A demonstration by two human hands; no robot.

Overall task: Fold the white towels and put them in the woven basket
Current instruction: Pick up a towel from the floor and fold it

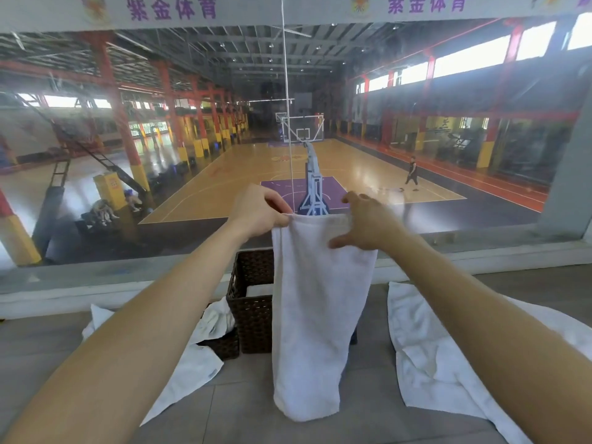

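The left hand [259,213] has its fingers curled and pinches the top left corner of a white towel [317,315]. The right hand [365,222] grips the top right corner, with the thumb stretched across the front of the cloth and the fingers curled over the top edge. The two hands are close together, so the towel hangs down as a narrow, doubled strip in front of the dark woven basket [253,302] and hides the basket's right part. A folded towel [259,290] shows inside the basket. On the grey surface [243,411], a crumpled towel [198,357] lies left of the basket, partly under the left forearm. Another loose towel [429,347] lies to the right. Beyond the far edge, a window [160,139] looks onto a basketball court [256,161].
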